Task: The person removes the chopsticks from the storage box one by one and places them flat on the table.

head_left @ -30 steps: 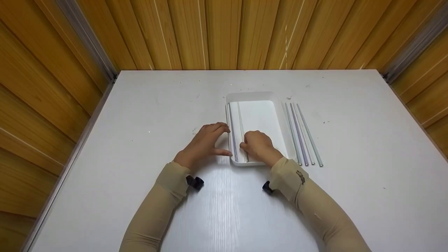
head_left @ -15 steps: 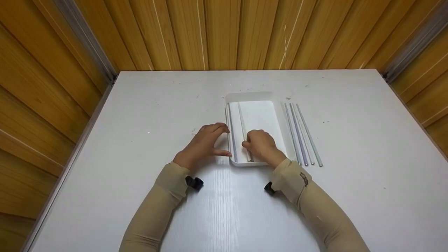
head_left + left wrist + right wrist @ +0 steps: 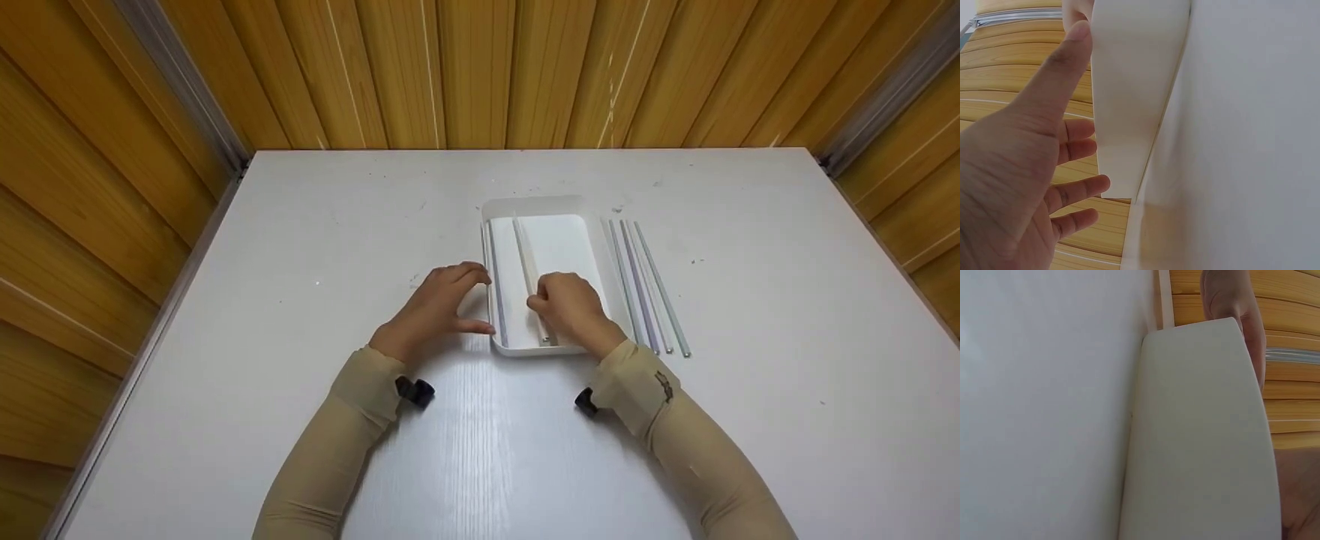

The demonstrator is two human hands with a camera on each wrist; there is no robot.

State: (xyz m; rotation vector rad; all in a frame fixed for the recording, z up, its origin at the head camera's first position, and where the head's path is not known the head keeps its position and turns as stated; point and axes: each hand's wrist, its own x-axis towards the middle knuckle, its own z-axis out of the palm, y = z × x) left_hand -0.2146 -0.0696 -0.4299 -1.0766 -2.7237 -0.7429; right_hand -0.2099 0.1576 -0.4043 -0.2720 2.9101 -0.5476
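Observation:
A white rectangular tray stands near the middle of the table in the head view. My right hand is inside it, fingers curled, pinching a cream chopstick near its thick end. A purple chopstick lies along the tray's left wall. My left hand is at that wall from outside, with thumb and fingers spread. In the left wrist view the thumb and fingertips of the left hand meet the rim above the tray's side. The tray's wall hides most of the right hand in the right wrist view.
Several chopsticks lie side by side on the table right of the tray, among them a purple one and a pale green one. The white table reaches back to a wood-panelled wall.
My right hand has shifted a little to the right inside the tray, taking the cream chopstick's near end along. The left hand and the tray have stayed almost still.

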